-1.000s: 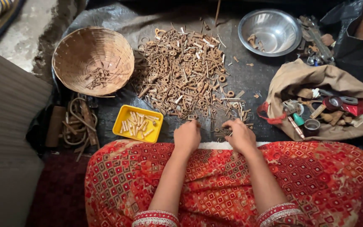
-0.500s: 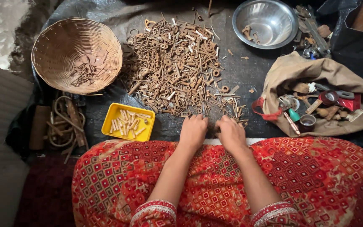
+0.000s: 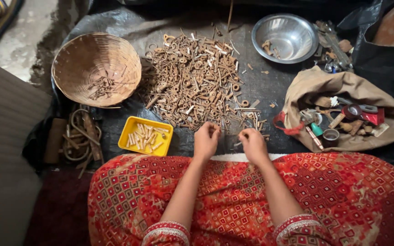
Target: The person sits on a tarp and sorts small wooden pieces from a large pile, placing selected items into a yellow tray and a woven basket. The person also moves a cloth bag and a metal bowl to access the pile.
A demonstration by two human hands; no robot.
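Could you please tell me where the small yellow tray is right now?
In the head view, the yellow tray lies on the dark sheet just left of the left hand, below the woven basket.

No packages, labels, signs or screens show anywhere in the frame; nothing printed or boxed lies among the scattered things.

Left hand (image 3: 206,140), right hand (image 3: 253,145), fingers curled.
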